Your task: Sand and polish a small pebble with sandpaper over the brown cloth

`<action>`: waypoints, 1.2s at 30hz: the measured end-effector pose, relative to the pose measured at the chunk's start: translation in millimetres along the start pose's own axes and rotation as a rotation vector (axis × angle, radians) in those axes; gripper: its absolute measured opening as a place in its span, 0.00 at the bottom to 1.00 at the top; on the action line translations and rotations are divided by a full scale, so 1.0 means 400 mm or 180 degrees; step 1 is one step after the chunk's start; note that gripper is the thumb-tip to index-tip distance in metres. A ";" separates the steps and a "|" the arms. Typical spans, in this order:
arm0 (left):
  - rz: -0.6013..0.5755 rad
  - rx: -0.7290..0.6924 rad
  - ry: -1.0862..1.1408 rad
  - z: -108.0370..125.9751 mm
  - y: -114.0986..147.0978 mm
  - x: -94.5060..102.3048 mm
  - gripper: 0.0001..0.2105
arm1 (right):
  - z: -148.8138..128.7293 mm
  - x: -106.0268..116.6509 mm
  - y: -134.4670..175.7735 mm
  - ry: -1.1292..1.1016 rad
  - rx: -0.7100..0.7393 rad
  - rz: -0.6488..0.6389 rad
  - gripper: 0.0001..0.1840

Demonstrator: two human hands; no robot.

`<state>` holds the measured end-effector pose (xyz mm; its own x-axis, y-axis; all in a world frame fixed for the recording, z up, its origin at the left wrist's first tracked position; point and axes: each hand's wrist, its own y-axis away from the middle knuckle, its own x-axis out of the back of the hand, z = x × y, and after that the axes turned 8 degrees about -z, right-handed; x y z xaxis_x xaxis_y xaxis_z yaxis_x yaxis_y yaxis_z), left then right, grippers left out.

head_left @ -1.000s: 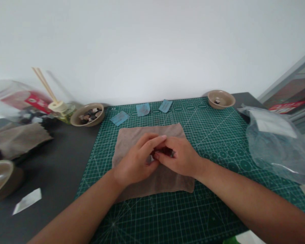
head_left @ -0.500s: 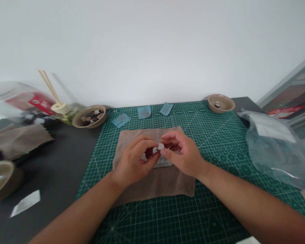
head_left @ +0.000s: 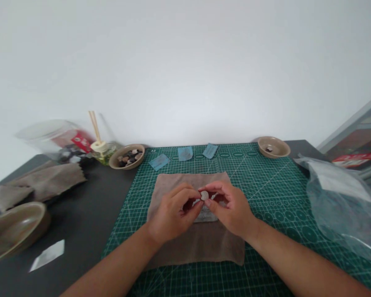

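Small, pale grey-white, roundish piece, material unclear; broad face visible, edges partly covered. Pinched between fingertips of left hand and right hand, above brown, roughly square fabric cloth. Cloth spread flat, lightly rippled, middle partly hidden by hands.

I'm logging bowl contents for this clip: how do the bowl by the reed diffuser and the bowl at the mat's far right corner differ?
Contents: the left bowl holds a pile of dark and pale stones; the right bowl shows only a small light-and-dark bit.
Place: the left bowl sits beside the reed diffuser, the right bowl apart from it.
Shared: both are tan, round and upright.
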<state>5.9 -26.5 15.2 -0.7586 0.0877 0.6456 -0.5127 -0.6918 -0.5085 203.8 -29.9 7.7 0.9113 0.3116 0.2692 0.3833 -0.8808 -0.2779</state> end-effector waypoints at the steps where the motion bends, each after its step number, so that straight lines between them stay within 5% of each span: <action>1: 0.0028 0.0014 0.0001 0.001 -0.001 0.000 0.04 | -0.001 -0.001 -0.001 0.0119 0.0012 0.0008 0.14; 21: -0.0400 0.0136 -0.0408 -0.021 0.004 -0.021 0.08 | 0.072 0.017 0.031 0.0949 -0.0495 0.0024 0.17; 36: -0.0435 0.0056 -0.0361 -0.013 -0.002 -0.013 0.09 | 0.039 0.011 0.025 0.1190 -0.0402 0.0046 0.16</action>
<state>8.0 -22.9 9.3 -0.6315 0.1010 0.7688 -0.6002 -0.6914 -0.4021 213.9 -31.9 -8.2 0.7900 0.1680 0.5897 0.3279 -0.9284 -0.1749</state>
